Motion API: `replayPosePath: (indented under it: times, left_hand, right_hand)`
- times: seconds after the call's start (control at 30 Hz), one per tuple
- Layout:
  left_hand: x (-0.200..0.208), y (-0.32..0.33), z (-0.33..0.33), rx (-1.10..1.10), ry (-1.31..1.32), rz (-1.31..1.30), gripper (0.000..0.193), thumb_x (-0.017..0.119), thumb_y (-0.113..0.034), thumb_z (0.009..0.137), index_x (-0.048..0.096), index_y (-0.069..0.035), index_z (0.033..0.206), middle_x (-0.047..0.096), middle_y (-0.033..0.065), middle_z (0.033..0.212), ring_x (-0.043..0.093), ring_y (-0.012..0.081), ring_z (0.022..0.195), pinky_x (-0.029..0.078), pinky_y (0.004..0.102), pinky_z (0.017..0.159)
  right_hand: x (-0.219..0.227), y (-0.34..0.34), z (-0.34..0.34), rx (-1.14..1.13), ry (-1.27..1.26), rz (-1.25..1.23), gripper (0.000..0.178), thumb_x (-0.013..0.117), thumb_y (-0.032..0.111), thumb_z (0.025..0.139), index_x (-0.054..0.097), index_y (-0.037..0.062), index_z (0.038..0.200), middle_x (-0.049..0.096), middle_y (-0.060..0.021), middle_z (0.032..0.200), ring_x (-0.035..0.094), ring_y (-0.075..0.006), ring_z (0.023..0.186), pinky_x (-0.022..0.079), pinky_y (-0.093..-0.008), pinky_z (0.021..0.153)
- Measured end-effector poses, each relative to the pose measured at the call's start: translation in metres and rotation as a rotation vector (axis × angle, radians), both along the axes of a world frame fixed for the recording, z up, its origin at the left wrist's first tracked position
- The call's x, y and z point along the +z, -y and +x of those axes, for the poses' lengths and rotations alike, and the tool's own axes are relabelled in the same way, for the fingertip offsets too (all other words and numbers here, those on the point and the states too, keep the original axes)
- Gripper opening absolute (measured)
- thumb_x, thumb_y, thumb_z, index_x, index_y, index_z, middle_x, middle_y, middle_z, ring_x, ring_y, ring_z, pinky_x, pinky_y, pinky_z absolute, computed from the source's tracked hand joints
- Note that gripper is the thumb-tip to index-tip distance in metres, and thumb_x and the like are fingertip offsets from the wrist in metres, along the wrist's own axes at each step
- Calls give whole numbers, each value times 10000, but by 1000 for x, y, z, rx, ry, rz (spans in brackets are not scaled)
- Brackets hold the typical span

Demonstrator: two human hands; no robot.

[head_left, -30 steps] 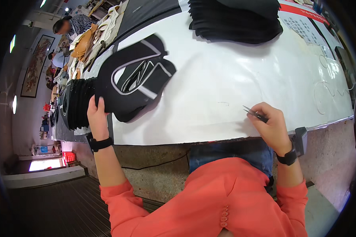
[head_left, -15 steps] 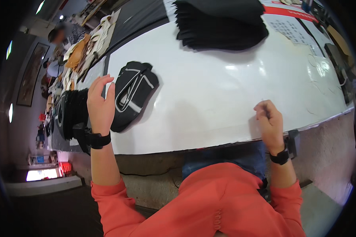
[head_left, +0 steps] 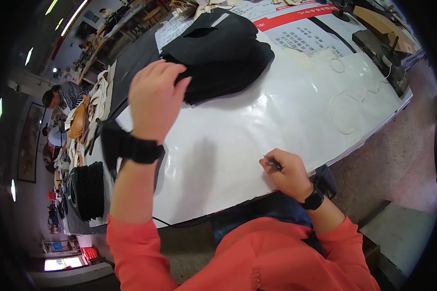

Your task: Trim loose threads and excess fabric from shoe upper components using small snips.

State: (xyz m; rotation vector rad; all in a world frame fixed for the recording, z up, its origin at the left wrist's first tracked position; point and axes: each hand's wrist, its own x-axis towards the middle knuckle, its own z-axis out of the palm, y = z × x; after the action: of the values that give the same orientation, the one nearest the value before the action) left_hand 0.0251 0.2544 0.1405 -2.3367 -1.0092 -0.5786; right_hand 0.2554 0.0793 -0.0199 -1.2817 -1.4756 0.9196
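My left hand (head_left: 156, 99) is raised at the left edge of a thick stack of black fabric pieces (head_left: 228, 63). Its thumb stands apart from the curled fingers, and I see nothing between them; whether it touches the stack I cannot tell. A pale strip shows on the top piece, beside a slit-like gap. Low over the front of the white tabletop (head_left: 238, 145), my right hand (head_left: 289, 174) is closed, with a small dark thing in its fingers that I cannot make out. My left forearm mostly hides a black piece, only its dark edge showing.
Another black stack (head_left: 88, 189) stands at the far left. Printed sheets (head_left: 301, 39) lie at the back, a dark metal block (head_left: 381, 60) and brown cardboard (head_left: 381, 29) at the back right. Pale thread loops (head_left: 342, 116) rest on the right. People sit farther off at the left.
My left hand has moved forward and right, from beside the white-trimmed black piece to the large black stack. The whole view has shifted. My right hand stays closed near the front edge.
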Motion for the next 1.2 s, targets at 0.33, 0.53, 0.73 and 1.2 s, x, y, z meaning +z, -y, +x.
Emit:
replayPosePath:
  times: [0.33,0.53,0.73,1.2]
  left_hand:
    - [-46,-63,56,-15,154,-20,300,714,-148,908,694,-144,1208,730,93,1111,680,324,1029,535,432,872]
    - [-18,-49,27,55,364,-70,196,601,-152,1005,709,-144,1168,729,141,942,686,356,895,531,443,788]
    - [-26,38,0,-199,61,-200,291,613,39,923,698,-64,1182,731,141,1016,687,340,902,535,432,796]
    - [-95,198,-21,-233,55,-817,434,820,-248,789,694,-67,1164,740,80,1143,712,247,993,580,359,791]
  right_hand:
    - [-4,-3,-3,6,-63,25,122,727,107,899,666,5,925,647,-150,763,617,-305,642,492,-363,600]
    - [-4,-4,1,-6,-20,56,128,733,113,899,668,6,919,654,-150,770,630,-313,652,501,-374,604]
    - [-4,-2,2,-14,-32,19,137,737,124,898,669,7,907,653,-156,766,624,-323,645,498,-380,599]
    - [7,-9,11,100,-78,-128,148,672,126,977,670,-19,951,664,-68,715,641,-115,676,496,-297,602]
